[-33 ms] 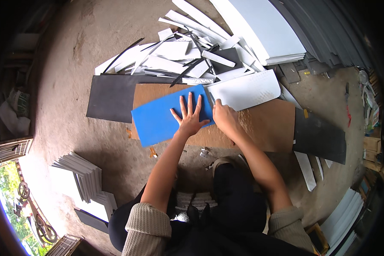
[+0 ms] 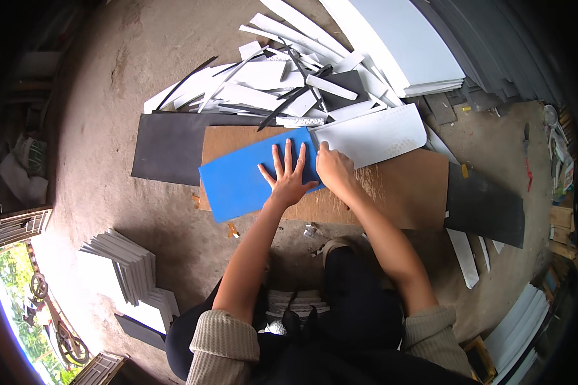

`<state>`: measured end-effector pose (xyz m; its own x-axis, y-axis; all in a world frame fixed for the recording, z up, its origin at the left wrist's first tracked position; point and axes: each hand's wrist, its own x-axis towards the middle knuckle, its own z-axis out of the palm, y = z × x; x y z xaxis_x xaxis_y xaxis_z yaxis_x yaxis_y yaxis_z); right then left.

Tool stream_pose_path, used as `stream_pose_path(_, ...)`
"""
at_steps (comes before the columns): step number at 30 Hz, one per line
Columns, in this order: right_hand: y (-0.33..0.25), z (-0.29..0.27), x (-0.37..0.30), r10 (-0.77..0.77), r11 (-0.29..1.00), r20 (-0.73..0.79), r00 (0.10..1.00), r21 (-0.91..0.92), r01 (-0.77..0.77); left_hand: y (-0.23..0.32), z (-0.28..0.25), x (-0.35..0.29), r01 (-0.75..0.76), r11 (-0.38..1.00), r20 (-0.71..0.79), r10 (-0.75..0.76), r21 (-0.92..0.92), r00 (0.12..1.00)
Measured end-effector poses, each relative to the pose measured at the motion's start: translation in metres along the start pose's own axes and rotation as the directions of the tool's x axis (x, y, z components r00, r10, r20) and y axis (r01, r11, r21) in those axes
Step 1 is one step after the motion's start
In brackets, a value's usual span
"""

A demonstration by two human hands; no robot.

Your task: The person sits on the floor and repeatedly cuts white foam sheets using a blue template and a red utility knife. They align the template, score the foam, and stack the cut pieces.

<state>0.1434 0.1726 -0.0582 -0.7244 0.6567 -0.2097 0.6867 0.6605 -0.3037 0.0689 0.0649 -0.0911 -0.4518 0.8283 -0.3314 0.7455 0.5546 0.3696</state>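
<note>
A blue rectangular sheet (image 2: 247,176) lies tilted over a white sheet (image 2: 379,136), both on a worn brown board (image 2: 401,186). My left hand (image 2: 289,183) presses flat on the blue sheet, fingers spread. My right hand (image 2: 335,170) is closed in a fist by the blue sheet's right edge. A thin grey knife (image 2: 315,139) juts from the fist along that edge; its handle is hidden in the fingers.
White and black offcuts (image 2: 257,77) are heaped beyond the board. Large white sheets (image 2: 398,45) are stacked at the far right. Dark panels (image 2: 167,144) (image 2: 485,205) lie at both ends of the board. Cut white pieces (image 2: 125,263) stand stacked at near left.
My right hand has moved slightly away from me along the blue sheet's right edge. The left hand stays flat on the sheet. The whole view has shifted a little.
</note>
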Motion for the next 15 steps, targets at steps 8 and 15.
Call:
stream_pose_path(8,-0.010,0.012,0.029,0.068,0.991,0.134,0.989,0.109,-0.083,0.001,-0.001,-0.001,0.009,1.000,-0.008,-0.009,-0.011,1.000)
stream_pose_path(15,-0.003,0.007,-0.005,0.095,0.989,0.254,0.963,0.083,-0.119,0.002,-0.004,0.000,0.040,0.999,0.017,-0.041,0.022,0.999)
